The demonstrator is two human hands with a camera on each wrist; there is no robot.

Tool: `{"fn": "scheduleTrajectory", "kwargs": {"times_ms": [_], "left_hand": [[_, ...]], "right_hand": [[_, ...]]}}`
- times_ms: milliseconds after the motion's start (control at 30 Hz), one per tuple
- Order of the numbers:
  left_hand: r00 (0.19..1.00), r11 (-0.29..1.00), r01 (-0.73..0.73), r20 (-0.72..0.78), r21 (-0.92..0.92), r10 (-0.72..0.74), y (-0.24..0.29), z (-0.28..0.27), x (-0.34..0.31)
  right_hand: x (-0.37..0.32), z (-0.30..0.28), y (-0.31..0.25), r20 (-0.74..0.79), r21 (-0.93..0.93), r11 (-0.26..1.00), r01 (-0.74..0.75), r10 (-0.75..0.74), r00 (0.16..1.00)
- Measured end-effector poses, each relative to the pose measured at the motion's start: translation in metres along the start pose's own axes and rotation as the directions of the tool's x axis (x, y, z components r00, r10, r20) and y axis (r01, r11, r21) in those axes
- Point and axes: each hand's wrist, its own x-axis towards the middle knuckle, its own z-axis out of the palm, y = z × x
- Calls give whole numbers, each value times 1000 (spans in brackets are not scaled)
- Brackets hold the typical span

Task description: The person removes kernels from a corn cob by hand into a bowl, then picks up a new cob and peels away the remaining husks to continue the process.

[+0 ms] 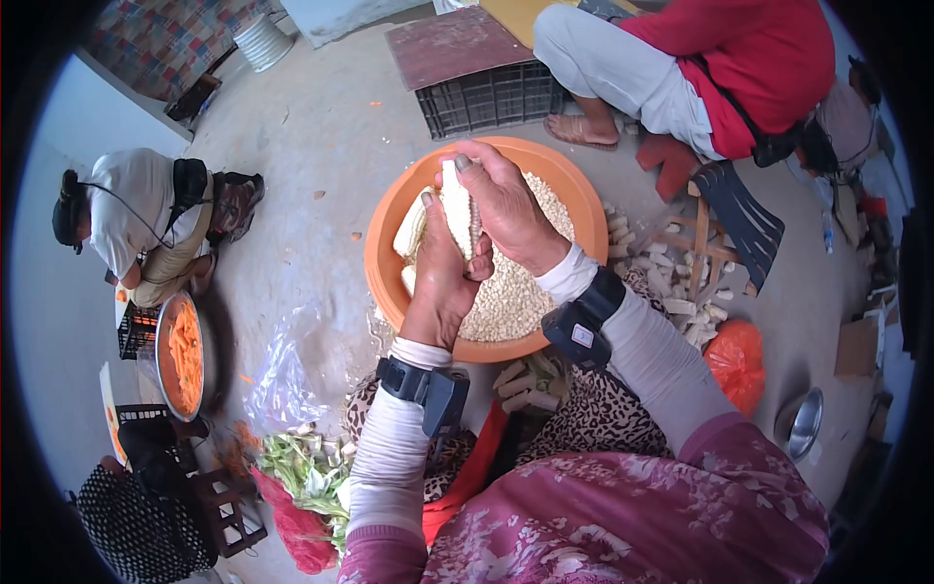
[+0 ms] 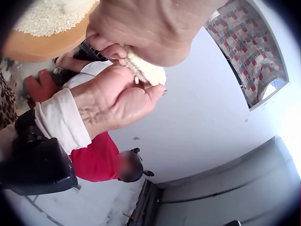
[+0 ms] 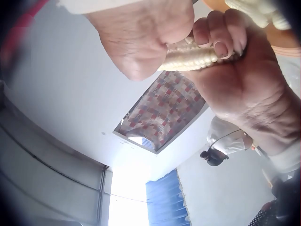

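A pale ear of corn (image 1: 457, 200) is held between both hands over an orange basin (image 1: 387, 297). My left hand (image 1: 443, 268) grips it from below, fingers curled round it. The right hand (image 1: 514, 212) holds the same ear from the upper right, its thumb laid along it. In the left wrist view, kernel rows show on the corn (image 2: 149, 70) between the two palms. The right wrist view shows left-hand fingertips (image 3: 221, 49) bent over the ear. Loose kernels (image 1: 511, 297) fill much of the basin, and more ears (image 1: 411, 232) lie at its left side.
Bare cobs (image 1: 671, 282) are scattered on the floor right of the basin, near a red plastic bag (image 1: 736, 365). A black crate (image 1: 486, 97) stands beyond it. Corn husks (image 1: 311, 472) and a clear bag (image 1: 284, 380) lie at left. Other people sit around.
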Motion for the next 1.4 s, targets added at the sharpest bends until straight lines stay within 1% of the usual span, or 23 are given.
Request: {"fn": "scheduleTrajectory", "kwargs": {"times_ms": [67, 100, 167, 233, 300, 367, 433, 467, 533, 667, 733, 767, 800, 833, 867, 900, 933, 967, 1033, 1100, 1200, 1267, 1400], "left_hand": [[1000, 1000, 4, 30, 7, -4, 1, -1, -1], [998, 1000, 4, 61, 7, -5, 1, -1, -1], [997, 1000, 15, 79, 5, -16, 2, 0, -4], [991, 1000, 18, 135, -2, -18, 2, -1, -3], [987, 999, 31, 161, -9, -29, 2, 0, -2], [979, 998, 58, 196, -36, -50, 2, 0, -1], [977, 997, 69, 205, -36, -61, 2, 1, 0], [971, 995, 86, 229, -41, -74, 2, -1, 2], [963, 994, 103, 254, -47, -88, 2, -1, 3], [965, 992, 115, 243, -46, -101, 3, 3, 5], [968, 994, 107, 233, -38, -95, 3, 5, 6], [974, 995, 104, 203, -9, -100, 3, 6, 6], [980, 995, 100, 172, 17, -102, 2, 7, 7], [980, 995, 96, 174, 7, -96, 1, 8, 7], [984, 993, 117, 134, 10, -118, 0, 9, 8], [986, 990, 138, 93, 13, -139, -1, 9, 9], [985, 991, 134, 111, -11, -132, -1, 7, 9], [986, 992, 128, 112, -21, -125, 0, 7, 9], [978, 991, 132, 159, 28, -135, 3, 7, 8], [974, 990, 139, 176, 27, -142, 4, 7, 7], [968, 985, 170, 182, 33, -174, 4, 8, 6], [966, 981, 191, 173, 34, -194, 5, 8, 5], [958, 979, 206, 202, 8, -203, 2, 9, 6]], "right_hand": [[1, -4, 4, 21, -87, 995, 51, -49, 999], [0, -3, 1, 15, -84, 995, 52, -51, 999], [-4, -1, -5, 46, -88, 990, 108, -104, 994], [-5, -2, -12, 57, -88, 993, 80, -76, 995], [-8, -4, -21, 110, -167, 985, 51, -32, 993], [-8, -3, -19, 87, -177, 982, 61, -46, 995], [-6, -3, -17, 44, -223, 960, 169, -163, 986], [-7, -7, -17, 43, -226, 959, 169, -163, 986], [-11, -7, -27, 82, -197, 977, 80, -64, 995], [-12, -9, -26, 53, -256, 962, 92, -81, 995], [-14, -8, -27, 28, -135, 982, 128, -126, 992], [-14, -7, -27, 32, -143, 981, 128, -125, 992], [-15, -6, -26, -12, -178, 981, 76, -80, 997], [-15, -6, -24, -58, -210, 977, 22, -35, 998], [-13, -7, -19, -50, -217, 976, 20, -32, 998], [-11, -9, -14, -67, -162, 987, 14, -25, 997], [-8, -10, -9, -84, -107, 994, 8, -17, 996], [-7, -12, -4, -75, -114, 993, 7, -15, 997], [-6, -13, -4, -63, 13, 999, 39, -38, 997], [-8, -16, -6, -39, 11, 1000, 27, -26, 999], [-11, -18, -9, -22, 36, 998, 60, -59, 998], [-11, -22, -8, 14, -10, 995, 100, -100, 995], [-12, -24, -14, 56, -58, 992, 111, -108, 993]]}}
